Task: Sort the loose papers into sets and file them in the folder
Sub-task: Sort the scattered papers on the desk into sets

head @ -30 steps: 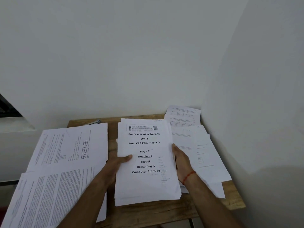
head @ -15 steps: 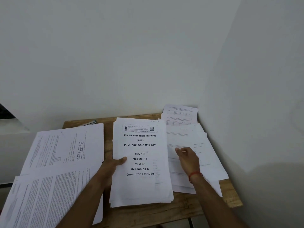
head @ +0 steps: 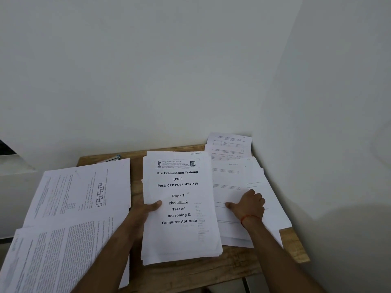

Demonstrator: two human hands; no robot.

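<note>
A thick centre stack [head: 179,235] with the cover "Pre Examination Training, Day 2, Module 2" lies on the wooden table [head: 211,269]. My left hand [head: 146,210] holds its left edge, thumb on top and fingers underneath. My right hand [head: 247,206] sits on the right pile [head: 230,178] of loosely overlapped printed sheets, with the thumb flat on the paper and the fingers curled down onto the top sheets. Two more sets of densely printed pages lie at the left, one further back [head: 84,187] and one near me [head: 53,256]. No folder shows.
A small metal object [head: 113,158] pokes out behind the left papers at the table's back edge. White walls close in behind and on the right, where the right pile's back sheets [head: 229,144] lean against the corner. The left papers overhang the table's left edge.
My right hand left the centre stack's right edge, moved onto the right pile and curled its fingers there. My left hand still holds the centre stack.
</note>
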